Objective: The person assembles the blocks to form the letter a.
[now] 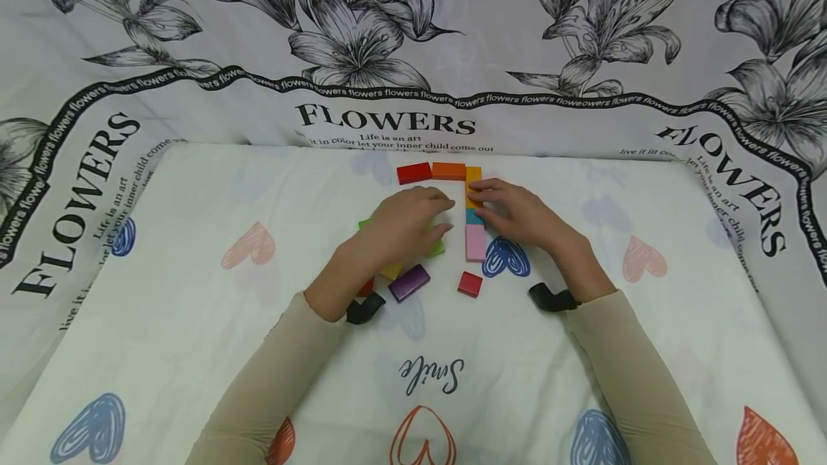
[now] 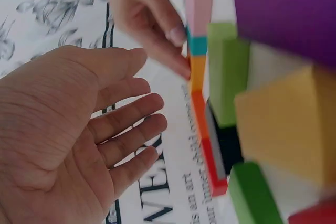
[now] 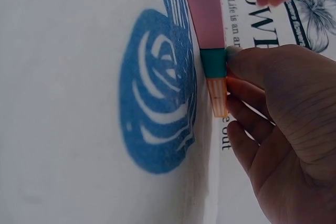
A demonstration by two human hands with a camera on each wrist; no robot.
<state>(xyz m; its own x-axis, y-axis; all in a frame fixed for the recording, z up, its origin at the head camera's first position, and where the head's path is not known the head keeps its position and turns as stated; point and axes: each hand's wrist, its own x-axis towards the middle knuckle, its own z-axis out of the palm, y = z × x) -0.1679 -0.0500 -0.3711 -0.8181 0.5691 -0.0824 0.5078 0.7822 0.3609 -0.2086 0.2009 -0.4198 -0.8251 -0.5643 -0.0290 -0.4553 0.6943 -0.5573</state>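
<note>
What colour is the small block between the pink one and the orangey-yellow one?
The small block is teal, best seen in the right wrist view.

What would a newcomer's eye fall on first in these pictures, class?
Probably the bent row of colourful blocks near the head view's centre, touched by the right hand. Beside it, the left hand partly hides a light-green block. Large black flower drawings span the top.

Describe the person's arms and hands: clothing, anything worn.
Left hand and right hand are both bare, without gloves. The left sleeve and right sleeve are plain beige and long, ending near the wrists. A small, curved black piece juts out beside the left wrist; a similar black attachment shows by the right.
</note>
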